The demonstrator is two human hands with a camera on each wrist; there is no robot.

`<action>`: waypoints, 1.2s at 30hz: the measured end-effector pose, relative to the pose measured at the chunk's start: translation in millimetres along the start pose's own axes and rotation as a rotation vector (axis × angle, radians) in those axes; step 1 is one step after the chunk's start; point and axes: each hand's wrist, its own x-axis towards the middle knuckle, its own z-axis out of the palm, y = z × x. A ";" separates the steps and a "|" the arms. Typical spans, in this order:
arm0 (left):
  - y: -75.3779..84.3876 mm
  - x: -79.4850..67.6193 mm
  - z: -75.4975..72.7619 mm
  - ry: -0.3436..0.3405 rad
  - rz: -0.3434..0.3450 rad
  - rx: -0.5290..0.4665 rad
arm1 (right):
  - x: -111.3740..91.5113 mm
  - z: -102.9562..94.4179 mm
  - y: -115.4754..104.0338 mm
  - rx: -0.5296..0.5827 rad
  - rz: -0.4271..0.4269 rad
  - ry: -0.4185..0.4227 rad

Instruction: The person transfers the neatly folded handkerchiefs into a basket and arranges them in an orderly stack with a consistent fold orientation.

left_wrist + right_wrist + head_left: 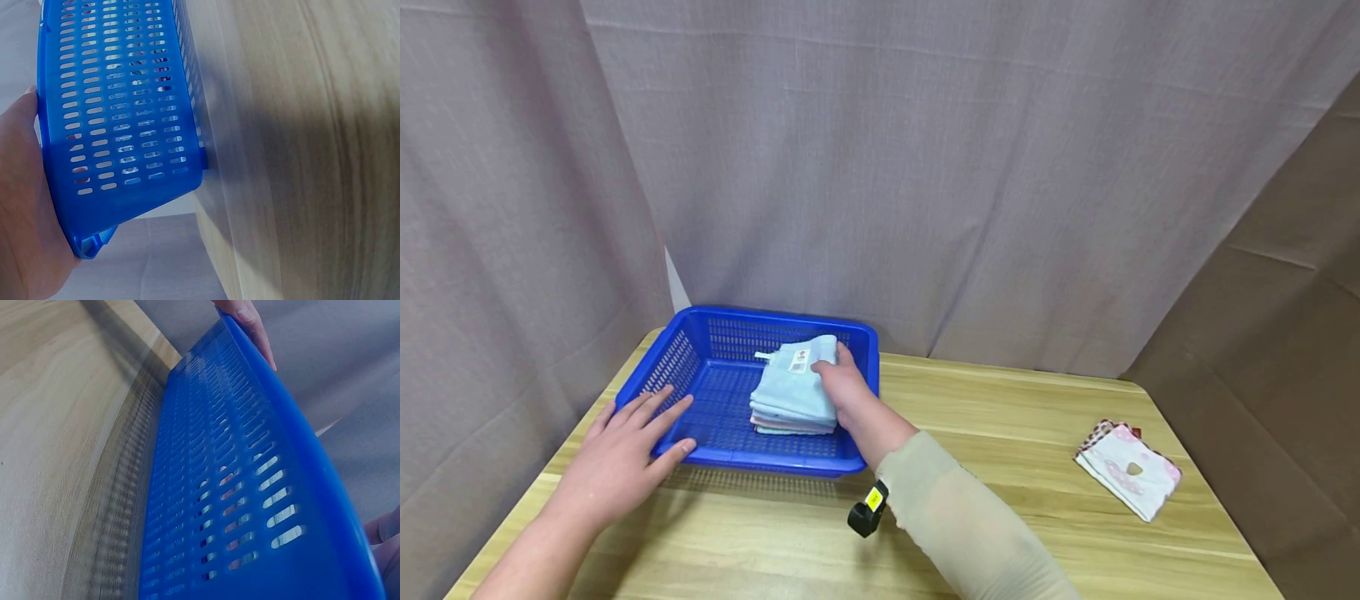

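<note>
A blue slotted plastic basket stands on the left part of a wooden table. Inside it lies a stack of folded towels with a light blue one on top. My right hand rests on the right side of the stack, thumb on the top towel and a finger stretched along its far edge. My left hand lies flat on the basket's near left corner, fingers straight. The left wrist view shows the basket wall against my palm. In the right wrist view the basket's wall fills the frame.
A folded white and pink cloth lies on the table at the right, near the edge. A grey curtain hangs close behind the table. A black wrist camera hangs under my right forearm.
</note>
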 end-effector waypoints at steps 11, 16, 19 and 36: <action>-0.3 0.4 -0.2 0.006 0.007 -0.004 | -2.1 1.0 -3.3 -0.166 -0.080 0.056; -0.8 0.3 -0.3 0.012 0.010 -0.005 | -2.8 3.2 -4.9 -0.261 -0.127 0.097; -0.7 0.2 -0.7 0.014 0.011 -0.005 | -3.9 4.6 -5.5 -0.302 -0.156 0.109; 0.9 1.2 -3.1 -0.036 -0.016 -0.005 | -21.0 -2.8 -6.3 -0.424 -0.245 0.046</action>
